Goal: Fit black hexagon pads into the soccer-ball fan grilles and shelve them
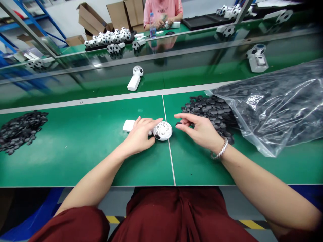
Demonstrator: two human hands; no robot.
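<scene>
A white device with a round, ball-patterned head point(163, 131) and a flat white handle point(128, 125) lies on the green table. My left hand point(141, 135) is wrapped over its handle and neck, with fingertips against the edge of the head. One black patch shows at the head's lower left; much of the rest is white openwork. Just right of the head, my right hand point(199, 129) pinches a small black piece point(178, 123) between thumb and fingers, apart from the device. Behind that hand spreads a pile of black pieces point(214, 109).
A clear plastic bag point(280, 104) of black pieces covers the right side. Another black pile point(21, 129) lies far left. Beyond the table's raised strip point(101, 101), similar devices point(135, 79) rest on a green surface. A person point(163, 13) works across from me.
</scene>
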